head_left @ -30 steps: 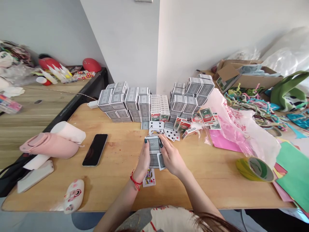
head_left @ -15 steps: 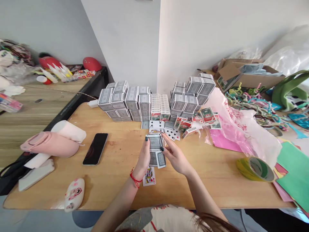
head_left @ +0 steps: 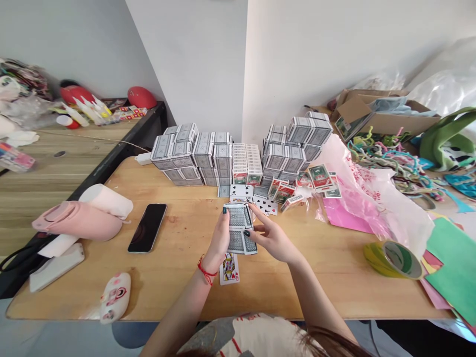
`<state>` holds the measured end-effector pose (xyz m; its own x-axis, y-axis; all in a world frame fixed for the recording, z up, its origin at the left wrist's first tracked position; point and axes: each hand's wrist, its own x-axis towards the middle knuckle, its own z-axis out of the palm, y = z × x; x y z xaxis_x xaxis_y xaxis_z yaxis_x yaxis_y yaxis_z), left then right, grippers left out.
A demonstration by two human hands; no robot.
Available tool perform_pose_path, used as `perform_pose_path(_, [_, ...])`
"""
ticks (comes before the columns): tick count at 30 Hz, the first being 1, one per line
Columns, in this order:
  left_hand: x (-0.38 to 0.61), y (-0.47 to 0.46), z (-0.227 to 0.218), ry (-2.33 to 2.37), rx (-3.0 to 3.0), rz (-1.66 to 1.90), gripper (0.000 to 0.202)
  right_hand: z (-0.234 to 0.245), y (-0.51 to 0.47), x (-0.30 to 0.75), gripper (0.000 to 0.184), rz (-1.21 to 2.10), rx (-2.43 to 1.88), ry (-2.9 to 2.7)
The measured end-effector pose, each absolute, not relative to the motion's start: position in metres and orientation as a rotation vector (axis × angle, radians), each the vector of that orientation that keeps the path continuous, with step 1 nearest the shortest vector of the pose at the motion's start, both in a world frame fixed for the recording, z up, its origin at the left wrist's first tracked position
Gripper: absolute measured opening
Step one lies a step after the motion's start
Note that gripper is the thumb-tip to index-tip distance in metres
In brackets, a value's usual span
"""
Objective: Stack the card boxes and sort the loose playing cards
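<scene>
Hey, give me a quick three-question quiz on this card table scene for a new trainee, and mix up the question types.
1. True or false: the black phone lies on the table to the right of both hands.
2. What do the left hand and right hand hold between them? A. a pair of scissors B. a deck of cards C. a cup
3. Fill in: the single card by the left wrist lies face ___.

Key: 1 false, it lies to their left. 2 B. 3 up.
</scene>
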<state>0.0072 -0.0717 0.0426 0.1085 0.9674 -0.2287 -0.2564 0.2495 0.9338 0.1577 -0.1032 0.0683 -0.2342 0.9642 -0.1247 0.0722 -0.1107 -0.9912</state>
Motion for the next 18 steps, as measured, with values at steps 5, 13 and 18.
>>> perform_pose_path(5, [0.004,-0.073,0.043,1.017,0.818,1.038,0.053,0.071,-0.099,0.164,0.073,1.549,-1.172,-1.362])
perform_pose_path(13, [0.003,-0.071,0.040,1.018,0.760,0.987,0.053,0.077,-0.094,0.171,0.070,1.617,-1.132,-1.425])
perform_pose_path(18, [0.002,-0.071,0.038,0.994,0.739,0.956,0.057,0.074,-0.094,0.168,0.070,1.577,-1.138,-1.429])
